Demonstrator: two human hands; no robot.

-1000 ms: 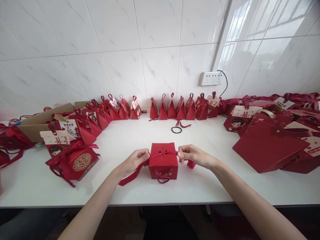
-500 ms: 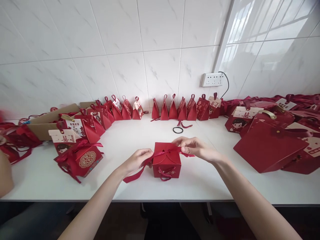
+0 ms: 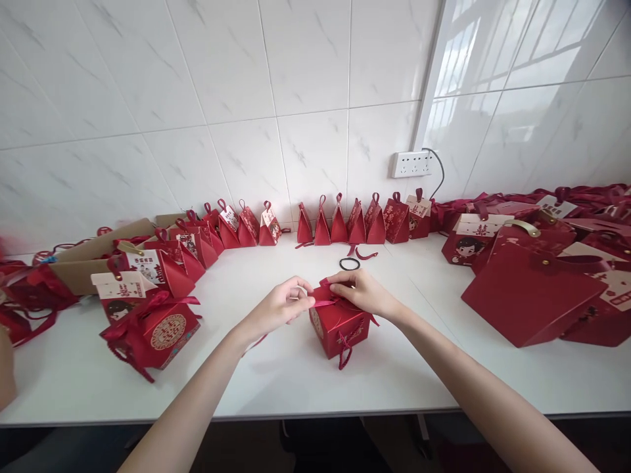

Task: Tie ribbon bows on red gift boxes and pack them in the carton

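Centrally, a red box stands on the bench. My left hand pinches the ribbon, nearly closed; my right hand curls over it at the lid. I judge the card light, stiff but crushable (ribbon probably slippery), best held by its lower sides. Leftward, a gold medallion reads 囍; farther lettering is mostly illegible.
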